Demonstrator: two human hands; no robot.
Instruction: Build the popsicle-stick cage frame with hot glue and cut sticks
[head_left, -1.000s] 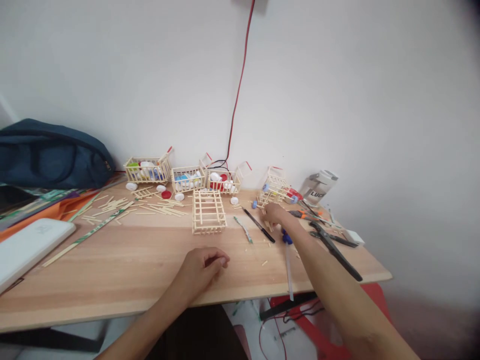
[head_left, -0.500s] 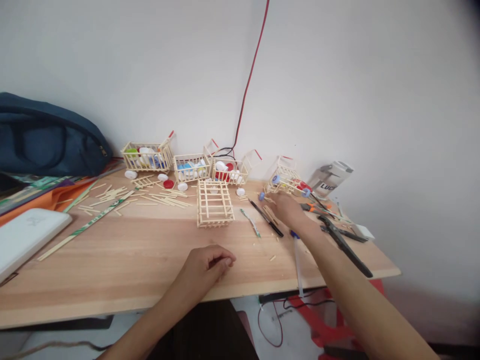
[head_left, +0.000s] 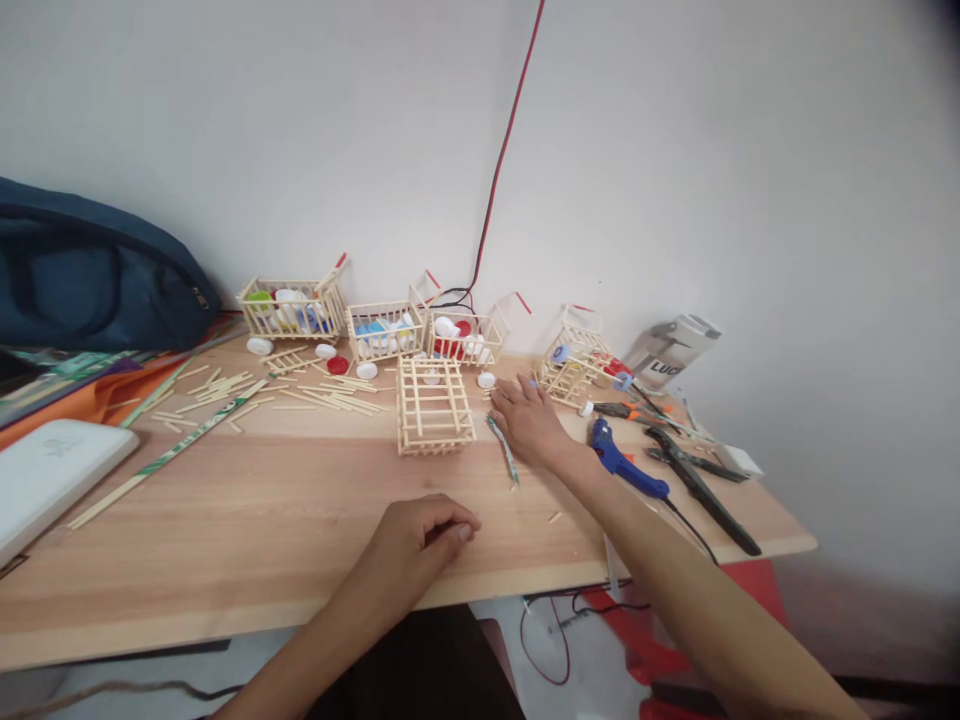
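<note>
My left hand (head_left: pixel 424 535) rests on the wooden table (head_left: pixel 247 510) near its front edge, fingers curled in with the thumb against them; nothing shows inside. My right hand (head_left: pixel 529 420) lies flat on the table with its fingers stretched out, just right of an open crate of wooden sticks (head_left: pixel 435 405). A thin green-and-white strip (head_left: pixel 504 450) lies beside that hand. A small stick cart tipped on its side (head_left: pixel 577 365) sits just beyond the fingertips. The black pen seen earlier is hidden.
Three stick carts filled with bottle caps (head_left: pixel 292 310) (head_left: pixel 382 330) (head_left: pixel 465 338) line the wall. Loose sticks (head_left: pixel 300 395) lie scattered at the left. A blue glue gun (head_left: pixel 626 462), pliers (head_left: pixel 701 485) and a box (head_left: pixel 671 350) sit right. A blue bag (head_left: pixel 90 270) and white device (head_left: pixel 52 475) lie left.
My right hand has drawn back left from the tipped cart and now lies flat beside the crate, uncovering the blue glue gun. My left hand has stayed put.
</note>
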